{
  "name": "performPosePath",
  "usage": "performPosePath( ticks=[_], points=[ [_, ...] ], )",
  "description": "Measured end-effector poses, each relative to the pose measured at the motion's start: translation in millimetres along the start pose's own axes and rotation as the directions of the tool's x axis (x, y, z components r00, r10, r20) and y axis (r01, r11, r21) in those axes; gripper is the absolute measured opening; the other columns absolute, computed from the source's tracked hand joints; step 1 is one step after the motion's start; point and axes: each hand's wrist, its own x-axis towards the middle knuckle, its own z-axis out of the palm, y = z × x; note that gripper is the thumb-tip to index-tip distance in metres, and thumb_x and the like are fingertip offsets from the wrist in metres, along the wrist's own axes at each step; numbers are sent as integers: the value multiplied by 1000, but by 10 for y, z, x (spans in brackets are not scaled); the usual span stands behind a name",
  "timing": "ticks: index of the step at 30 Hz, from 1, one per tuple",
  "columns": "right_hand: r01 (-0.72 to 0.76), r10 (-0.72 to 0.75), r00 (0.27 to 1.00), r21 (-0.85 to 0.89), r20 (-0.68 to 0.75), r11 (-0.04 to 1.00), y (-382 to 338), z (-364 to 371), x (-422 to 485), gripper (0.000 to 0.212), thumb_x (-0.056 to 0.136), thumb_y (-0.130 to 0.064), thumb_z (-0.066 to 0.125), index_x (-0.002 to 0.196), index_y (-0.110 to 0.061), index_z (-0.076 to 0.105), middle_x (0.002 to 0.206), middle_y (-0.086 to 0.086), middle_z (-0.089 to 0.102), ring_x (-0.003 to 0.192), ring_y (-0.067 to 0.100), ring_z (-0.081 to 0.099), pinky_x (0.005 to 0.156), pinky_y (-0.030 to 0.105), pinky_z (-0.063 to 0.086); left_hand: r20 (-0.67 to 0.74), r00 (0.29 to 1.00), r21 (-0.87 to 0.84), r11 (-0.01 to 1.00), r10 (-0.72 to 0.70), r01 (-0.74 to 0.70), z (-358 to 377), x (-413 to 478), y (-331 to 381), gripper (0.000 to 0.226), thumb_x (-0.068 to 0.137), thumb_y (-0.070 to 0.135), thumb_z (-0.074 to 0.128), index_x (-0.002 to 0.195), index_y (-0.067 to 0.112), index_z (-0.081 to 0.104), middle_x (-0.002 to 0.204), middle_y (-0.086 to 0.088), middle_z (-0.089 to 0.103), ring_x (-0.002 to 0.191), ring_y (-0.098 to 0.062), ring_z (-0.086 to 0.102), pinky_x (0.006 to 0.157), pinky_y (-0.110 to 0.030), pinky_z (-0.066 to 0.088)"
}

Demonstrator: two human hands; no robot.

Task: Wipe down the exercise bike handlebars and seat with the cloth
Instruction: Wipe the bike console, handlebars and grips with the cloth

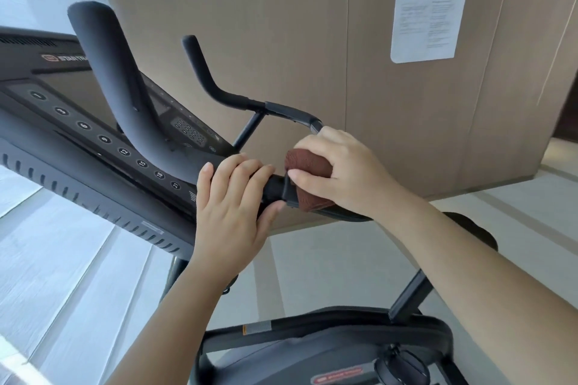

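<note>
A: You've two hands in view — your left hand (231, 212) just left of the cloth (308, 162), your right hand (341, 172) on it.
B: One cloth, mind. Up and left of it, your handlebars (283, 110) show two horns: a near horn (106, 78), a far horn (200, 66).
A: One console (47, 137) left of the cloth — eight numbered buttons (104, 138) in a row.
B: One sheet of paper (428, 14), up and right of the cloth.

Left hand (230, 216), right hand (344, 172) — bare forearms (469, 262)
</note>
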Motion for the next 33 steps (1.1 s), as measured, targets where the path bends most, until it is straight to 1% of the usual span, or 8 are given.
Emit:
performPosePath(
  ticks=[5, 9, 12, 16, 21, 26, 30, 33],
  points=[
    [28, -38, 994, 95, 98, 995, 574, -252, -277, 41, 72, -54, 48, 96, -24, 63, 86, -2, 55, 88, 16, 49, 78, 33, 39, 38, 997, 55, 996, -69, 67, -63, -70, 192, 41, 87, 36, 55, 116, 7, 57, 119, -10, 60, 119, -27, 45, 101, -50, 28],
    [-37, 23, 993, 108, 119, 993, 987, -415, -375, 33, 74, -43, 56, 93, -19, 67, 83, 2, 56, 85, 24, 51, 75, 39, 42, 97, 993, 43, 997, -65, 61, -124, 61, 453, 49, 86, 40, 53, 118, 4, 55, 117, -13, 60, 114, -31, 50, 97, -48, 35],
    [111, -133, 979, 142, 155, 984, 867, -305, -157, 30, 74, -40, 59, 94, -21, 68, 85, 2, 57, 86, 24, 51, 80, 44, 43, 177, 982, 84, 995, -66, 52, -140, 138, 566, 51, 85, 42, 51, 115, 1, 59, 116, -14, 61, 112, -33, 53, 94, -48, 39],
    [228, -263, 956, 239, 128, 944, 688, -136, 38, 36, 75, -49, 53, 101, -26, 64, 91, -1, 56, 93, 19, 50, 77, 28, 29, 263, 957, 135, 987, -122, 88, -190, 182, 648, 67, 79, 57, 50, 117, 2, 59, 118, -12, 60, 114, -31, 50, 96, -45, 36],
    [338, -383, 919, 309, 98, 889, 1179, -220, -99, 40, 74, -48, 49, 94, -17, 68, 81, 3, 58, 79, 23, 52, 73, 45, 46, 329, 928, 170, 978, -173, 122, -119, 250, 922, 67, 79, 58, 52, 116, 3, 60, 119, -11, 59, 114, -31, 51, 95, -48, 40],
    [248, -301, 950, 386, 83, 888, 1499, -228, -111, 44, 74, -48, 48, 92, -14, 69, 81, 8, 60, 79, 28, 55, 75, 50, 46, 371, 897, 238, 959, -239, 157, -120, 271, 1030, 65, 78, 56, 51, 111, 2, 62, 117, -13, 59, 114, -34, 51, 94, -51, 41],
    [433, -510, 857, 434, 74, 790, 1061, -176, 54, 37, 76, -48, 54, 95, -19, 68, 83, 3, 57, 81, 22, 52, 78, 45, 45, 395, 881, 284, 947, -258, 150, -112, 309, 1108, 70, 77, 59, 51, 111, -1, 61, 116, -15, 58, 110, -34, 52, 94, -50, 41],
    [479, -570, 820, 484, 52, 733, 1045, -141, 63, 34, 76, -43, 58, 95, -17, 67, 83, 5, 57, 81, 22, 52, 78, 43, 45, 377, 883, 271, 945, -278, 182, -119, 306, 1125, 71, 77, 60, 52, 109, -2, 60, 116, -14, 58, 111, -32, 52, 96, -46, 39]
  ],
)
